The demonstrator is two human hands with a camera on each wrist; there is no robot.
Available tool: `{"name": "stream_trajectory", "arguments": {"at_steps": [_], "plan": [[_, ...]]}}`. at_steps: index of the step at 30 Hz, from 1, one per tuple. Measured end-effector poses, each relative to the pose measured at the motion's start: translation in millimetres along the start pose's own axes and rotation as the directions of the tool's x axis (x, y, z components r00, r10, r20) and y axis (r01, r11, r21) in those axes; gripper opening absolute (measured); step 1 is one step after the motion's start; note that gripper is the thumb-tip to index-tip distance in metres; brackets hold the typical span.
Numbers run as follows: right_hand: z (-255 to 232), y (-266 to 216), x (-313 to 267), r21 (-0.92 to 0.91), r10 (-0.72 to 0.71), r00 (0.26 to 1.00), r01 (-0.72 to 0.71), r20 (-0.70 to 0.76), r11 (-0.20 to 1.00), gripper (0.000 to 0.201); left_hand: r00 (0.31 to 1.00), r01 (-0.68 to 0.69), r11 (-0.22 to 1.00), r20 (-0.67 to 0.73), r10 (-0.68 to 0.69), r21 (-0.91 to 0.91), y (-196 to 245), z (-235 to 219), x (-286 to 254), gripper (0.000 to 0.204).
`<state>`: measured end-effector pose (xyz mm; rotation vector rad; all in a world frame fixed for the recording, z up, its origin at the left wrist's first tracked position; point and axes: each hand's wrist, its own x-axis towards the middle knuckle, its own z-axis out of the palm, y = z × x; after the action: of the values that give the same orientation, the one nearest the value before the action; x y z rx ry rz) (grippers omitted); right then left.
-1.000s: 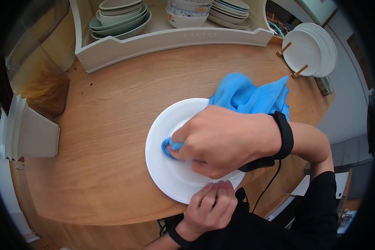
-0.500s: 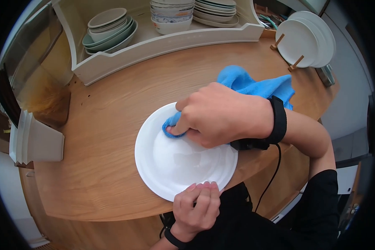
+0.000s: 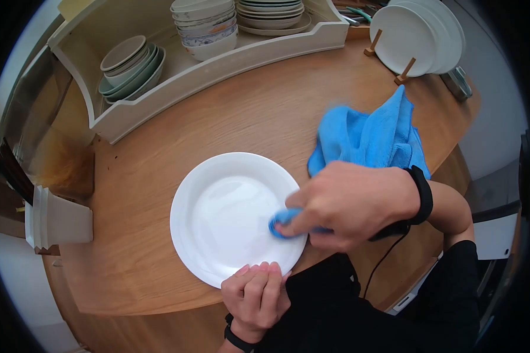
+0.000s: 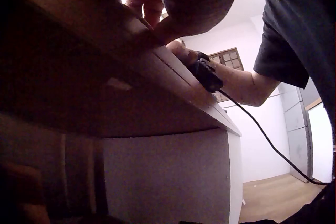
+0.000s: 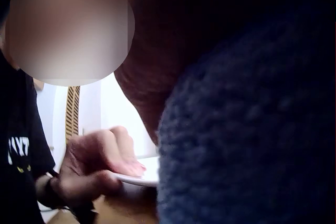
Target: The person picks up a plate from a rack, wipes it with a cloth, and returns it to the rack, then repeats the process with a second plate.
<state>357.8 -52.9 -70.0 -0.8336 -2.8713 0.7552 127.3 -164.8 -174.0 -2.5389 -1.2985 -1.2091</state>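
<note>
A round white plate (image 3: 218,217) lies on the wooden table (image 3: 159,147) near its front edge. My right hand (image 3: 347,203) grips a blue cloth (image 3: 371,138) and presses a bunched end of it onto the plate's right side. The rest of the cloth trails back over the table behind my wrist. My left hand (image 3: 256,294) holds the plate's near rim, fingers curled over the edge; in the right wrist view the left hand (image 5: 100,163) shows at the plate rim (image 5: 144,174). In that view the blue cloth (image 5: 247,129) fills the right half, dark and close.
A cream shelf tray (image 3: 218,65) at the back holds stacked bowls (image 3: 129,67) and plates (image 3: 271,12). White plates (image 3: 412,38) stand in a wooden rack at the back right. A white holder (image 3: 56,220) sits at the left edge.
My right hand has swept the cloth from the plate's upper left round to its lower right. The left hand stays on the near rim. The head view has shifted.
</note>
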Motion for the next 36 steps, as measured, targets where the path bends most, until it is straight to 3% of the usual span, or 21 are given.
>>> {"name": "stream_trajectory", "arguments": {"at_steps": [3,6,7,9,10,12,13,15,17,18,19,21,23,25,27,29,30,31,34,35,36], "plan": [[-3.4,9.8,-14.3,0.325,-0.168,0.985,0.145,0.043,0.935,0.034,1.000,0.023,0.999,0.018,-0.023,-0.027,1.1,-3.4,3.5,0.025],[-16.9,23.0,-29.2,0.447,-0.063,0.995,0.092,-0.081,0.890,0.032,0.996,0.058,0.996,0.073,-0.053,-0.071,3.2,-12.7,12.5,0.025],[-20.6,23.7,-33.8,0.386,0.036,0.980,0.042,-0.195,0.922,0.034,0.991,0.082,0.992,0.109,-0.072,-0.098,4.0,-16.9,16.2,0.025],[-25.3,38.6,-35.2,0.004,0.094,0.916,-0.100,-0.391,0.995,0.042,0.990,0.060,0.989,0.132,-0.043,-0.134,3.3,-27.4,22.6,0.030],[-22.7,42.5,-34.0,-0.012,0.093,0.909,-0.108,-0.407,0.994,0.042,0.987,0.078,0.986,0.150,-0.056,-0.145,3.0,-31.9,25.4,0.032],[-14.8,48.3,-28.1,-0.208,0.172,0.808,-0.341,-0.563,0.917,0.059,0.983,0.073,0.992,0.178,-0.054,-0.103,-1.9,-43.6,27.7,0.038],[-11.4,49.3,-23.7,-0.211,0.182,0.799,-0.359,-0.573,0.909,0.059,0.981,0.122,0.991,0.161,-0.111,-0.060,0.6,-47.9,28.5,0.037],[-9.8,45.7,-17.3,-0.530,-0.170,0.660,-0.394,-0.732,0.751,0.072,0.985,0.138,0.989,0.102,-0.142,0.047,-6.1,-58.0,29.6,0.029],[-10.2,23.5,-17.4,-0.503,-0.215,0.607,-0.356,-0.765,0.787,0.073,0.984,0.168,0.983,0.040,-0.171,0.077,-17.4,-63.7,27.6,0.020],[-10.9,10.0,-18.3,-0.497,-0.283,0.533,-0.314,-0.797,0.809,0.061,0.985,0.172,0.983,0.017,-0.174,0.067,-23.8,-63.6,26.9,0.012],[-8.0,-0.4,-23.8,-0.507,-0.288,0.530,-0.331,-0.798,0.796,0.061,0.988,0.154,0.987,0.007,-0.155,0.054,-30.3,-66.6,23.9,0.012],[-1.3,-21.7,-31.2,-0.376,-0.123,0.582,-0.336,-0.804,0.864,0.040,0.930,0.365,0.929,0.018,-0.366,0.058,-36.6,-75.3,21.4,0.019],[16.5,-29.8,-32.9,-0.207,0.121,0.608,-0.441,-0.784,0.873,0.039,0.958,0.282,0.958,-0.069,-0.279,0.044,-36.6,-75.8,22.5,0.021],[26.1,-33.5,-33.6,-0.071,0.481,0.711,-0.593,-0.513,0.802,0.050,0.851,0.524,0.852,0.055,-0.522,-0.015,-58.9,-77.3,21.2,0.024],[50.6,-19.9,-26.8,0.128,0.494,0.735,-0.496,-0.465,0.859,0.053,0.851,0.525,0.850,0.047,-0.523,-0.042,-61.8,-74.6,23.8,0.030],[60.8,-21.1,-17.6,0.170,0.493,0.728,-0.474,-0.476,0.864,0.047,0.774,0.609,0.791,0.261,-0.577,-0.060,-62.2,-74.0,28.9,0.035],[65.2,-19.2,-10.5,0.144,0.493,0.728,-0.488,-0.476,0.861,0.047,0.756,0.628,0.778,0.263,-0.599,-0.033,-59.2,-74.7,32.5,0.039],[63.0,-15.0,-9.8,0.136,0.487,0.711,-0.492,-0.508,0.860,0.047,0.780,0.600,0.799,0.249,-0.574,-0.042,-63.9,-72.1,35.6,0.039],[61.9,-10.2,-5.7,0.514,0.494,0.819,-0.301,-0.293,0.803,0.040,0.786,0.589,0.808,0.250,-0.566,-0.021,-94.2,-64.4,21.3,0.038],[65.6,-13.0,-4.9,0.516,0.496,0.813,-0.297,-0.305,0.803,0.040,0.794,0.588,0.802,0.261,-0.549,-0.102,-94.7,-67.1,20.8,0.038],[70.0,-16.3,-3.2,0.601,0.449,0.805,-0.149,-0.387,0.785,0.037,0.801,0.587,0.789,0.272,-0.533,-0.182,-91.4,-69.3,26.8,0.038]]}}
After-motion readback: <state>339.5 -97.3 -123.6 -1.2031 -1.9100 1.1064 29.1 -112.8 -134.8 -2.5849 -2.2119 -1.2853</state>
